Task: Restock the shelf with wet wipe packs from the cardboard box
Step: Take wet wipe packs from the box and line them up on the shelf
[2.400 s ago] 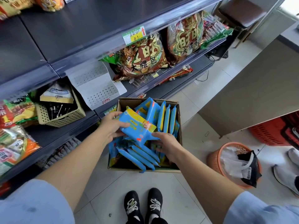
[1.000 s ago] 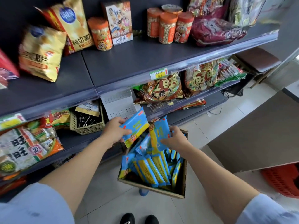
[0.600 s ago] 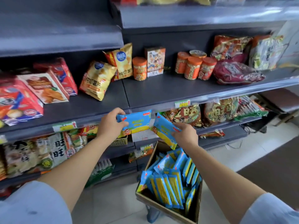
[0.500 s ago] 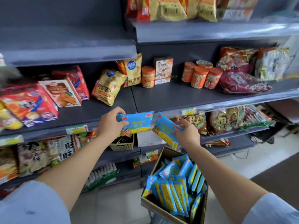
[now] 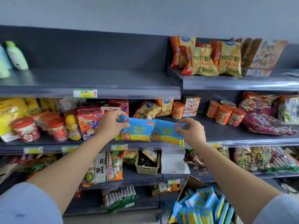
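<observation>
My left hand point(image 5: 111, 125) grips a blue and yellow wet wipe pack point(image 5: 137, 131) by its left end. My right hand point(image 5: 191, 131) pinches a second wet wipe pack point(image 5: 166, 135) by its right end. Both packs are held side by side, edges touching, in front of the middle shelf point(image 5: 242, 141). The cardboard box point(image 5: 192, 185) sits at the lower right with several more blue packs point(image 5: 203, 206) standing in it. The top left shelf point(image 5: 97, 81) has a wide bare stretch above my hands.
Green bottles point(image 5: 16, 55) stand at the top shelf's far left. Yellow snack bags point(image 5: 210, 62) fill the top right shelf. Jars, boxes and snack bags crowd the middle shelf. A woven basket point(image 5: 147, 165) and a white divider point(image 5: 174, 164) sit on the shelf below.
Both hands lifted a pack each out of the box and raised them to shelf height. My view tilted up, so the top shelf now shows and the box dropped to the corner.
</observation>
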`<control>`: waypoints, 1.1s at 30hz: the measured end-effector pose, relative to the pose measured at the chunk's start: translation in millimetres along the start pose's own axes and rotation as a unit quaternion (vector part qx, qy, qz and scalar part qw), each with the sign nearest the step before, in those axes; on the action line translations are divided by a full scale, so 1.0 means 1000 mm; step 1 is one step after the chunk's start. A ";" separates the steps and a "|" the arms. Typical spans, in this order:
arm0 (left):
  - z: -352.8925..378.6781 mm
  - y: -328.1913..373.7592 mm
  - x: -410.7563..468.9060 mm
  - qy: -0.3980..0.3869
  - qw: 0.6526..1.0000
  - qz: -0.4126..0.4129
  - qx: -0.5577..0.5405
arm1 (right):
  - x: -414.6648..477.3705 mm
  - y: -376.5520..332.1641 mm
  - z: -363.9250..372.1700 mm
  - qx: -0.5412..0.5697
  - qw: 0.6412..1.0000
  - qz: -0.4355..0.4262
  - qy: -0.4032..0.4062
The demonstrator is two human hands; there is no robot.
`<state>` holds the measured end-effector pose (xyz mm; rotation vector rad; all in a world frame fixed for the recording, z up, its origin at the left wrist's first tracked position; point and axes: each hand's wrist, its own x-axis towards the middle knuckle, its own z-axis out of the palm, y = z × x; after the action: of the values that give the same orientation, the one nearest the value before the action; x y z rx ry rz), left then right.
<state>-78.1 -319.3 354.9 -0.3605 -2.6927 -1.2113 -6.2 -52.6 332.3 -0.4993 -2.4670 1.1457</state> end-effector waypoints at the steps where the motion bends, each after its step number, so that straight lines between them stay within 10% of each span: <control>1: -0.012 -0.001 0.000 0.005 1.000 0.001 0.000 | -0.001 -0.011 0.001 0.005 1.000 -0.009 0.000; 33: -0.112 0.033 0.156 0.023 0.982 0.033 -0.182 | 0.180 -0.176 0.033 0.153 0.980 -0.112 0.062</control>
<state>-211.7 -358.4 490.7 -0.4590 -2.3925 -1.6696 -205.6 -97.2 483.1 -0.1894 -2.1252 1.3237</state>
